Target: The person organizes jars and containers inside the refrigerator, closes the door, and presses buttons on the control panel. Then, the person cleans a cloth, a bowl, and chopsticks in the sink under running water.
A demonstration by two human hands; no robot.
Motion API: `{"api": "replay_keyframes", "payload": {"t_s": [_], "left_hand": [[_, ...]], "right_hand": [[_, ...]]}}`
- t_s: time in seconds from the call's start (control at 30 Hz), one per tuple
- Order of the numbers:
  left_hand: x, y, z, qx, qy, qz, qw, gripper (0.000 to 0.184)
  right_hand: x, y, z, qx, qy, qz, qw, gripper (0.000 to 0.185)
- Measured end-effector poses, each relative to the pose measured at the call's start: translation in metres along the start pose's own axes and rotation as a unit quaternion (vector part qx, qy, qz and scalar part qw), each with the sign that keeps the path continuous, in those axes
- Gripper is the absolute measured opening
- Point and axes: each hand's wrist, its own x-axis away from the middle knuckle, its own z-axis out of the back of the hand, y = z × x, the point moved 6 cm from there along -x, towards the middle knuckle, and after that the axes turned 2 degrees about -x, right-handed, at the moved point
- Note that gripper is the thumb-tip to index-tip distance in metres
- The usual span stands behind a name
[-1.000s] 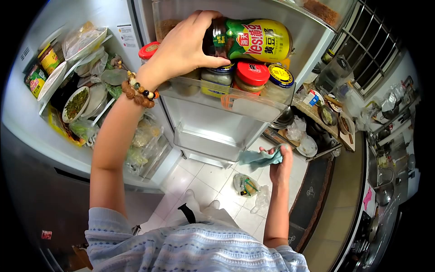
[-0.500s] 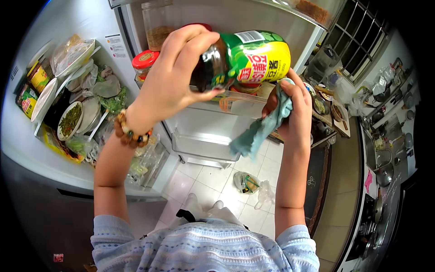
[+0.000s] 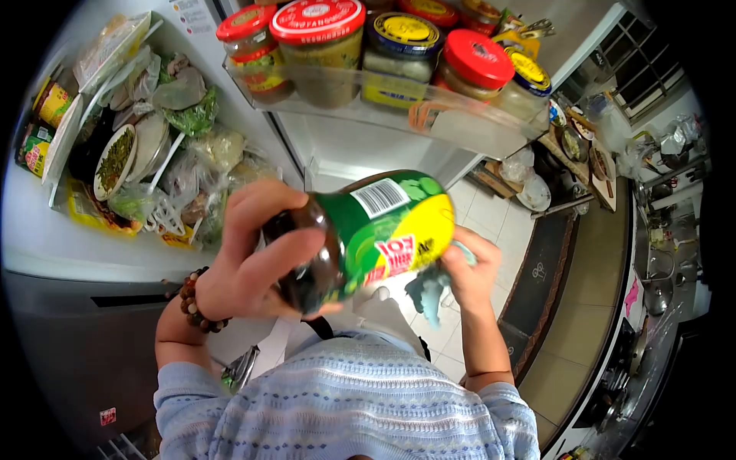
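Observation:
My left hand [image 3: 249, 257] is wrapped round the dark end of a sauce jar [image 3: 387, 230] with a green and yellow label. The jar lies on its side in the air in front of my torso, its barcode facing up. A teal cloth [image 3: 429, 295] hangs from my right hand [image 3: 474, 268], whose fingers are closed on it at the jar's yellow end. Part of the cloth is hidden behind the jar. Just beyond, a fridge door shelf [image 3: 383, 115] carries several jars, among them a large red-lidded jar [image 3: 318, 50].
The open fridge on the left holds bagged food and a plate of greens [image 3: 115, 162]. On the right are a wooden board [image 3: 606, 172], a dark floor mat [image 3: 540, 268] and a counter with a stove [image 3: 625, 360]. White floor tiles [image 3: 491, 207] show below the door.
Both hands have come down and closer to my body with the jar and cloth. The jar has turned somewhat. The door shelf's jars now show more fully.

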Motion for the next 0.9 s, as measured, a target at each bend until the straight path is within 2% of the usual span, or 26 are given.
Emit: {"api": "replay_keyframes", "payload": {"t_s": [0.03,0.07,0.1,0.13,0.17,0.23,0.3,0.37,0.47,0.63,0.7,0.77,0.83,0.87,0.9], "left_hand": [[0.011,-0.010,-0.010,0.018,-0.037,0.039,0.998,0.073],[0.018,-0.017,-0.021,-0.006,-0.080,0.055,0.995,0.075],[0.024,-0.026,-0.033,-0.030,-0.123,0.069,0.990,0.078],[0.033,-0.035,-0.045,-0.004,-0.120,0.094,0.988,0.075],[0.043,-0.046,-0.057,-0.009,-0.130,0.110,0.985,0.072],[0.066,-0.072,-0.084,-0.001,-0.134,0.144,0.980,0.070],[0.087,-0.098,-0.109,-0.003,-0.146,0.161,0.976,0.068],[0.103,-0.128,-0.129,-0.032,-0.143,0.196,0.970,0.070],[0.113,-0.164,-0.147,-0.066,-0.121,0.210,0.968,0.069],[0.115,-0.206,-0.163,-0.062,-0.149,0.224,0.961,0.068],[0.113,-0.219,-0.167,-0.062,-0.163,0.223,0.959,0.068],[0.113,-0.230,-0.175,-0.053,-0.210,0.236,0.947,0.066],[0.115,-0.242,-0.183,-0.055,-0.226,0.237,0.943,0.066],[0.118,-0.247,-0.186,-0.058,-0.242,0.239,0.938,0.065],[0.118,-0.252,-0.188,-0.060,-0.243,0.242,0.938,0.065]], "right_hand": [[0.003,0.029,-0.002,0.002,-0.011,-0.058,0.998,0.030],[0.002,0.047,-0.005,0.000,-0.012,-0.066,0.998,0.030],[0.000,0.069,-0.010,-0.041,-0.020,-0.131,0.990,0.029],[-0.001,0.091,-0.016,-0.081,-0.028,-0.196,0.977,0.028],[-0.004,0.107,-0.018,-0.059,-0.014,-0.216,0.974,0.026],[-0.009,0.137,-0.016,-0.051,0.006,-0.227,0.973,0.026],[-0.011,0.172,-0.003,0.015,0.048,-0.212,0.976,0.030],[-0.011,0.195,0.010,0.049,0.098,-0.237,0.965,0.025],[-0.002,0.237,0.037,0.050,0.152,-0.236,0.958,0.026],[0.005,0.253,0.062,0.112,0.175,-0.256,0.944,0.031],[0.002,0.255,0.067,0.170,0.194,-0.196,0.946,0.033],[0.001,0.265,0.067,0.132,0.203,-0.187,0.952,0.037],[-0.002,0.263,0.062,0.246,0.174,-0.241,0.922,0.038],[-0.003,0.265,0.059,0.244,0.171,-0.243,0.923,0.038],[-0.009,0.263,0.056,0.306,0.155,-0.218,0.914,0.037]]}}
